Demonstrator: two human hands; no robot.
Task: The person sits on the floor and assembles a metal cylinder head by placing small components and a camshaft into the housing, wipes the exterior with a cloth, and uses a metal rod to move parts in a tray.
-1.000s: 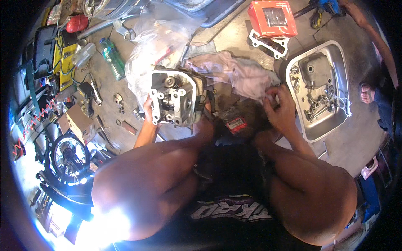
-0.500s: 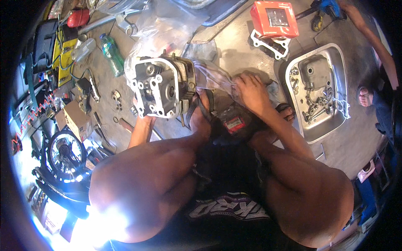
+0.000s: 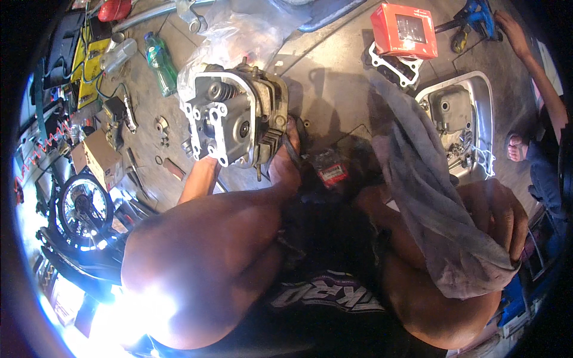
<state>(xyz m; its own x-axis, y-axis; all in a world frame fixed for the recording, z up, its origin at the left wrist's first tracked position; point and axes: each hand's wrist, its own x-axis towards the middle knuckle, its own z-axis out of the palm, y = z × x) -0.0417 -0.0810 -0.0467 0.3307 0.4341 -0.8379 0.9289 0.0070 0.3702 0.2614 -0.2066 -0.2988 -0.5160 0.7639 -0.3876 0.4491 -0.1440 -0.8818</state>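
My left hand [image 3: 203, 170] supports a metal engine cylinder head [image 3: 233, 122] from below, over my left foot. Most of its fingers are hidden behind the part. The head's pale inner face, with a coil spring and bolt holes, is turned up toward me, and dark cooling fins show on its right side. Above my right knee, my right hand [image 3: 495, 212] is closed on a grey rag [image 3: 418, 185]. The rag stretches away toward the metal basin and covers part of it.
A steel basin [image 3: 490, 107] with a cover and small parts stands at the right. Behind it are a red box [image 3: 388, 33] and a white-edged gasket [image 3: 382, 59]. A small packet [image 3: 333, 174] lies between my feet, a green bottle [image 3: 160, 62] at far left. Another person's arm [image 3: 528, 53] shows at far right.
My right hand has swung from beside the cylinder head to above my right knee, and the rag now stretches out from it. The cylinder head stays in my left hand, slightly tilted.
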